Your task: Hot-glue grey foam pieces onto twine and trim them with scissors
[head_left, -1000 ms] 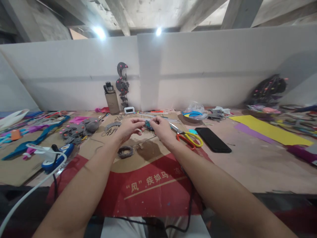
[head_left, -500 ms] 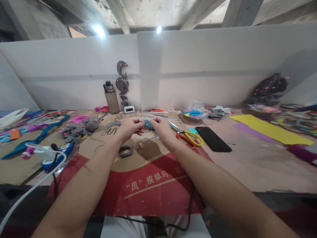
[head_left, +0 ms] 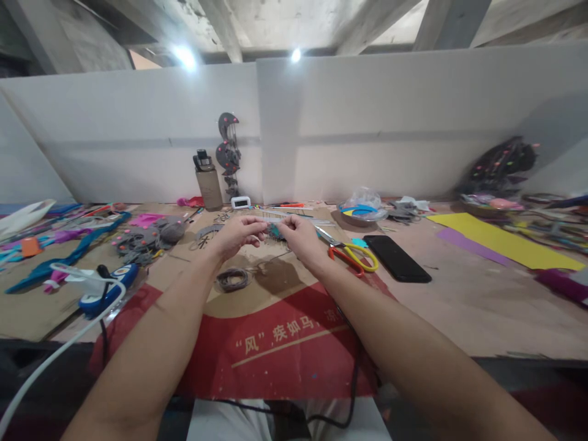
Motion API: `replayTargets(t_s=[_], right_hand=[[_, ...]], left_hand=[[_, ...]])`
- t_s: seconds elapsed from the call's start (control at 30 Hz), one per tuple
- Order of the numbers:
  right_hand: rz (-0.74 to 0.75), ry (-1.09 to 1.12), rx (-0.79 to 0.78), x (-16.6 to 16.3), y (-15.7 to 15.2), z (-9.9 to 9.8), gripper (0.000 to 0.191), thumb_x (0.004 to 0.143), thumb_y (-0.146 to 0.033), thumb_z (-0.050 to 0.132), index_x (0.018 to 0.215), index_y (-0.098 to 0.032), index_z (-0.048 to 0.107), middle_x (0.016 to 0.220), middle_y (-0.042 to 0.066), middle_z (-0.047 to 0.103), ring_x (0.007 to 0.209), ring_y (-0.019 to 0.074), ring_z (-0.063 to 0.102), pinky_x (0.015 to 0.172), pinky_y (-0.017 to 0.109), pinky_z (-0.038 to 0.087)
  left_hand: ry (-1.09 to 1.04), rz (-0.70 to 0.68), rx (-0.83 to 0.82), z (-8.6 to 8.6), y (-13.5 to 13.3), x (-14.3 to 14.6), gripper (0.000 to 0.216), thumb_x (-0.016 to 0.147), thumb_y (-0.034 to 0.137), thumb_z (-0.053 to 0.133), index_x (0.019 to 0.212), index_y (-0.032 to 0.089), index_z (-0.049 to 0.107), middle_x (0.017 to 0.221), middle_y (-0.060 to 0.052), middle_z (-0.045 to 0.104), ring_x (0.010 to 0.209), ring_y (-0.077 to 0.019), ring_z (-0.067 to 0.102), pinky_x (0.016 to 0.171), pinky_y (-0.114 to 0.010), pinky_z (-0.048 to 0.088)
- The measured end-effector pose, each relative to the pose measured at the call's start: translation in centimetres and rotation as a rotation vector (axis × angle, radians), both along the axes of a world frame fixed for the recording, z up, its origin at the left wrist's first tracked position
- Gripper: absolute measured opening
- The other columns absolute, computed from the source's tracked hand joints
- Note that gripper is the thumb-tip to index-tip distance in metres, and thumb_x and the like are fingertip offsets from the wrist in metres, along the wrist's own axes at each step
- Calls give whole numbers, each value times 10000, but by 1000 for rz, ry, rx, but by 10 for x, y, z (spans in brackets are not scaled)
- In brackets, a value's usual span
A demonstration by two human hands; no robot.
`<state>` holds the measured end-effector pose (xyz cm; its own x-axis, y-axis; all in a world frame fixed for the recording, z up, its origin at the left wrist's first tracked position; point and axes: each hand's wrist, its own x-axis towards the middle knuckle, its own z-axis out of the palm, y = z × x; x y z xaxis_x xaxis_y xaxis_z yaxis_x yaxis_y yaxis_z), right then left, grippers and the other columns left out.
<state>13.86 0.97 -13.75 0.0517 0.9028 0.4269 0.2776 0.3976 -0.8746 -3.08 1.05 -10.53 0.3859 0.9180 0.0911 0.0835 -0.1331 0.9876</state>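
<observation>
A small teal-and-grey piece (head_left: pixel 274 232) sits between my two hands above the cardboard. My right hand (head_left: pixel 299 240) pinches it at its right side, thumb and fingers together. Just left of the piece, my left hand (head_left: pixel 241 236) has its thumb and index finger closed in a pinch; what lies between them is too small to make out. A loose coil of grey cord (head_left: pixel 233 279) lies on the cardboard (head_left: pixel 271 306) below my left hand, and a thin strand runs from it toward the hands. Scissors (head_left: pixel 351 254) with red and yellow handles rest right of my right hand.
A black phone (head_left: pixel 397 258) lies beyond the scissors. At the back stand a bottle (head_left: pixel 209 184) and a small white clock (head_left: pixel 241 203). A blue power strip (head_left: pixel 108 291) with a white cable is at left, near grey felt pieces (head_left: pixel 147 240). Yellow sheet (head_left: pixel 500 239) lies right.
My left hand's fingers have shifted slightly and show less of the teal-and-grey piece at their tips. My right hand stays nearly in place. The view has moved very slightly.
</observation>
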Motion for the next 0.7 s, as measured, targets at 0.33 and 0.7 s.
replayTargets(t_s=[0.33,0.7], right_hand=[[80,-135,84,-2,-7,5,187,752,-290,517,864,-162,594,602,-47,459,565,101,421,553,225,326],[-105,-436,70,17,8,3,263,855,-283,389,887,-161,619,865,57,646,807,162,562,743,275,399]], left_hand=[[25,96,67,-9,6,3,152,655,244,690,733,140,612,581,5,562,480,-75,513,490,-211,421],[-106,521,106,-13,24,-16,188,577,252,696,676,142,580,518,29,497,431,-54,415,409,-173,368]])
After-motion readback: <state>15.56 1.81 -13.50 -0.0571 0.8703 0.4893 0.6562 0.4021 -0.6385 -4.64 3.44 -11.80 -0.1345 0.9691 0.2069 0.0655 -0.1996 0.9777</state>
